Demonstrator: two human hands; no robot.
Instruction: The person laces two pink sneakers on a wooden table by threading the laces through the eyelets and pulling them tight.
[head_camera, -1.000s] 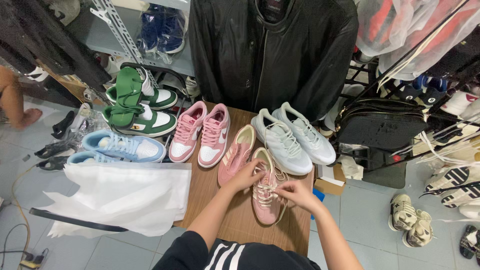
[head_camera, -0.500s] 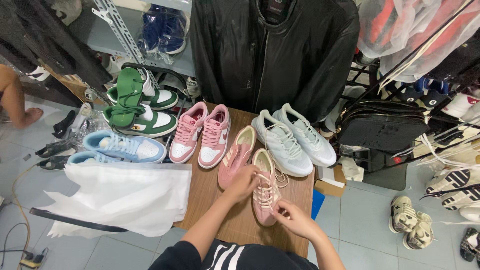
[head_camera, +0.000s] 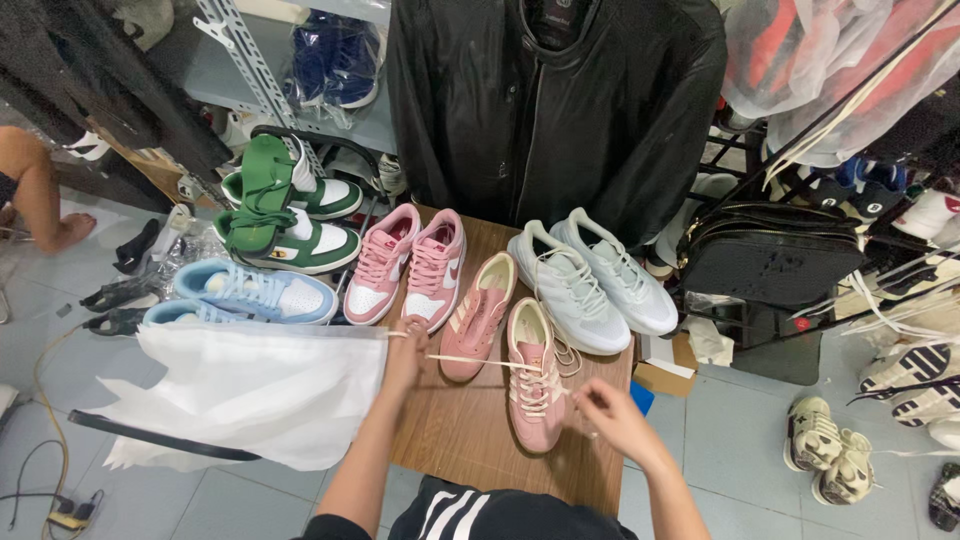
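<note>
A dusty-pink low sneaker lies on the wooden table, toe toward me, with cream laces. My left hand pinches one lace end and holds it stretched out to the left, over the matching pink sneaker beside it. My right hand is closed on the other lace end, just right of the shoe's toe.
Pink-and-white sneakers and pale grey sneakers stand at the table's back. Green and light-blue pairs sit at left, above a white cloth bag. A black jacket hangs behind; a black bag is at right. Another person's arm shows far left.
My left hand has left the shoe and moved left, drawing a lace out taut. My right hand has dropped back toward me, to the right of the toe.
</note>
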